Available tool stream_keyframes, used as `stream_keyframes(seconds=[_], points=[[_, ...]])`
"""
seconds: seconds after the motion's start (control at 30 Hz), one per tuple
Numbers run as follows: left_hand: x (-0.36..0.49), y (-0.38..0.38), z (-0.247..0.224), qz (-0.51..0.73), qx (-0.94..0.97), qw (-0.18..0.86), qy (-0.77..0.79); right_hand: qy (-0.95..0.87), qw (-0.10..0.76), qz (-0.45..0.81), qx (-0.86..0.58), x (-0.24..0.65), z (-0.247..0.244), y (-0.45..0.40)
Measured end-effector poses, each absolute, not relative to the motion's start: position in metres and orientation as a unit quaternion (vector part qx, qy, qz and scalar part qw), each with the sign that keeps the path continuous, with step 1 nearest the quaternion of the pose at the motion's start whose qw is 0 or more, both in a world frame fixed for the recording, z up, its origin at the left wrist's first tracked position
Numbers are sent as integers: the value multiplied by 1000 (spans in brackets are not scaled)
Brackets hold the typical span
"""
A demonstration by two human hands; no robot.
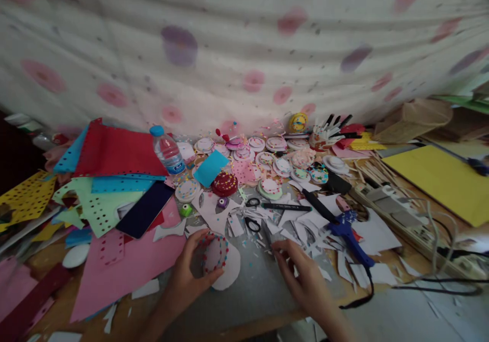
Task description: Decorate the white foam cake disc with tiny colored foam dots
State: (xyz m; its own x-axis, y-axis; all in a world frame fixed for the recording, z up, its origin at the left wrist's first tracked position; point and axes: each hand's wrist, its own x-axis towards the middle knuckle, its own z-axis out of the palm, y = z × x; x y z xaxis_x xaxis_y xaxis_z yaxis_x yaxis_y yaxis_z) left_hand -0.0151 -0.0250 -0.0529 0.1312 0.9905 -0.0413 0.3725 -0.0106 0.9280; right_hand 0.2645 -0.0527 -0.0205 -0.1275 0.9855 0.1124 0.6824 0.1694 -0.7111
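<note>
Decorating appears in hand: left hand point(189, 269) grips the beaded disc point(215, 253) over the white disc point(232, 271). Right hand point(300, 269), fingers bent — any hold cannot be told. Next move calls for steady support.

- The left hand point(187, 269) and ring point(226, 251) cover part of the white disc point(231, 269) from me.
- I can't tell what the right hand point(297, 264) pinches, if anything.
- Print on the bottle point(167, 151) and pen point(286, 207) is too small for me.
- My view cuts off the yellow board point(439, 179) at right.
</note>
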Motion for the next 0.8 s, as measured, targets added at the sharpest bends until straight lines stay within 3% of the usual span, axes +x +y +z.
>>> stream_keyframes(seconds=[0.43,0.6,0.8], points=[[-9,-33,-61,203,796,291,491,-668,192,169,-699,246,-54,-38],[-2,-34,-60,219,792,276,498,-654,219,206,-695,258,-61,-36],[11,-26,-61,227,798,266,491,-637,241,154,-716,283,-59,-43]])
